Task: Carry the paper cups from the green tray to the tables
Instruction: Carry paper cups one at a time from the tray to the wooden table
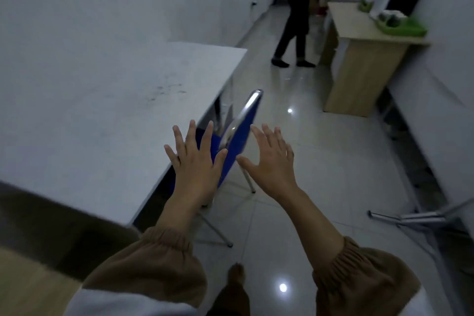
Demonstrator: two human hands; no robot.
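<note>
Ahead of your spread, empty fingers, both hands were held flat over the blue metal-framed chair: left hand by the white desk, right hand over the tiled floor. The green plastic tray with its paper cups lay far off, forward and to your right, on the wooden desk. Your right hand was the nearer, though you would likely have to walk there first.
</note>
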